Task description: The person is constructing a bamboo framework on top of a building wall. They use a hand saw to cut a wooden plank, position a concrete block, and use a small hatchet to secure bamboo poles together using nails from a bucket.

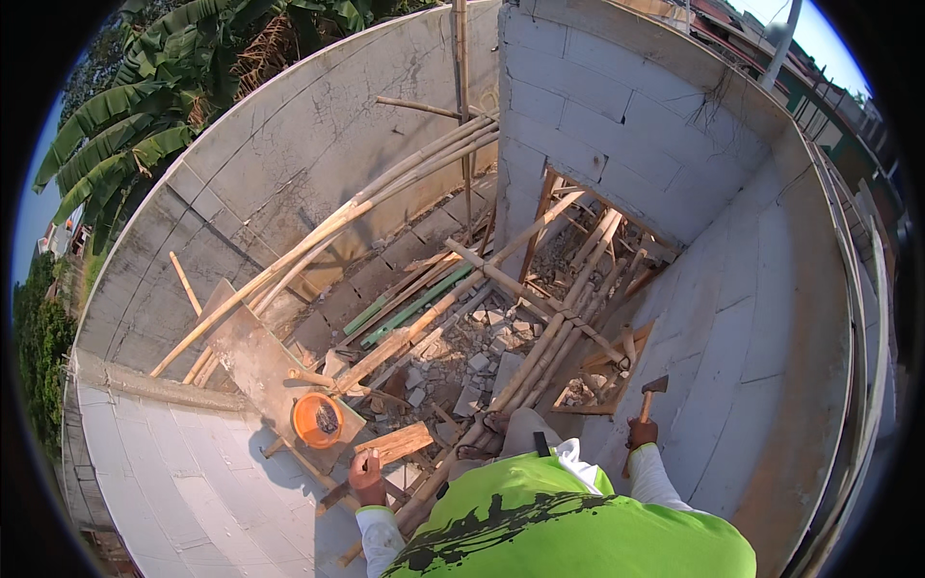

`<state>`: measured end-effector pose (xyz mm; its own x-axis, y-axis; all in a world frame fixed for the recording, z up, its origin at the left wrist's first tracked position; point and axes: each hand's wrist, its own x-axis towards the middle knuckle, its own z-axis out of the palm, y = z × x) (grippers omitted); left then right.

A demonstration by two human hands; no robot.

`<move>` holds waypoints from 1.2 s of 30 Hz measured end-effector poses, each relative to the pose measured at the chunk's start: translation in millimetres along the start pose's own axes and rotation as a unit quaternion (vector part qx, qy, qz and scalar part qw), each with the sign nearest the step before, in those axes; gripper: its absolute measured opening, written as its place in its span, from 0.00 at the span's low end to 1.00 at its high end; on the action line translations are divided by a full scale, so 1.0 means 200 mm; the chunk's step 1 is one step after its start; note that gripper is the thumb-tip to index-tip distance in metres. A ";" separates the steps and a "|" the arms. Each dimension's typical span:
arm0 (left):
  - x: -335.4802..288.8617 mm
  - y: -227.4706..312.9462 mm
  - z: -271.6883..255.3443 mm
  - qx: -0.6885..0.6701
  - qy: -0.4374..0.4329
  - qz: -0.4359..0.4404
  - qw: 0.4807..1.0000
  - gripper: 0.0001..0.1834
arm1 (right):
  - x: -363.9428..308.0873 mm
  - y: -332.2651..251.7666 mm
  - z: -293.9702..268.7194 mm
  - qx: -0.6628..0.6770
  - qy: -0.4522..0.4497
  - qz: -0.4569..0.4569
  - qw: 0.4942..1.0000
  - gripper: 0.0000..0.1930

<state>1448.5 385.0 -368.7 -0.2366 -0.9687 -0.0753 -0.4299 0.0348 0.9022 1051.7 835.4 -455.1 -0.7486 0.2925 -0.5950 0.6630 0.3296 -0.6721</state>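
Observation:
My left hand (367, 479) is closed at the near end of a short, rough wooden board (397, 442) and appears to grip it. In my right hand (642, 435), raised beside the pale block wall on the right, is a hammer (655, 384) with a wooden handle. Its head points up, and the handle's lower end shows below my fist. Just beyond my left hand, an orange bucket (301, 418) with grey material inside stands on a flat, mortar-stained board (252, 349).
Tied bamboo poles (525, 371) cross below and ahead of me. Broken block rubble (479, 362) and green timber strips (416, 305) lie far down. Block walls (617, 96) enclose the space, with a framed opening (585, 241) ahead. Long bamboo poles (337, 223) lean at left.

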 end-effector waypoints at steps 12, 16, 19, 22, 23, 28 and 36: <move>0.33 0.07 0.47 0.135 -0.175 0.045 0.974 0.15 | 0.05 0.50 -0.32 -0.160 0.071 -0.134 0.975 0.08; 0.39 -0.11 0.57 0.178 -0.199 0.106 0.958 0.14 | 0.00 0.49 -0.42 -0.137 0.049 -0.132 0.980 0.08; 0.31 -0.06 0.58 0.137 -0.223 0.066 0.963 0.14 | -0.23 0.27 -0.38 -0.079 0.017 -0.090 0.993 0.08; 0.29 -0.07 0.62 0.160 -0.246 0.080 0.953 0.15 | -0.17 0.35 -0.40 -0.119 0.023 -0.183 0.976 0.07; 0.28 -0.09 0.66 0.163 -0.259 0.091 0.948 0.16 | -0.02 0.49 -0.47 -0.162 0.035 -0.261 0.951 0.07; 0.34 -0.27 0.58 0.199 -0.255 0.075 0.943 0.15 | -0.25 0.19 -0.40 -0.077 0.000 -0.107 0.991 0.06; 0.20 -1.01 0.08 0.248 -0.241 0.008 0.938 0.16 | -0.31 0.03 -0.34 0.001 -0.026 -0.030 0.999 0.05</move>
<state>1512.6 342.5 -560.6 -0.5622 -0.7469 -0.3550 -0.7470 0.2745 0.6055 1103.1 880.4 -391.8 -0.7855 0.2250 -0.5764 0.6176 0.3424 -0.7080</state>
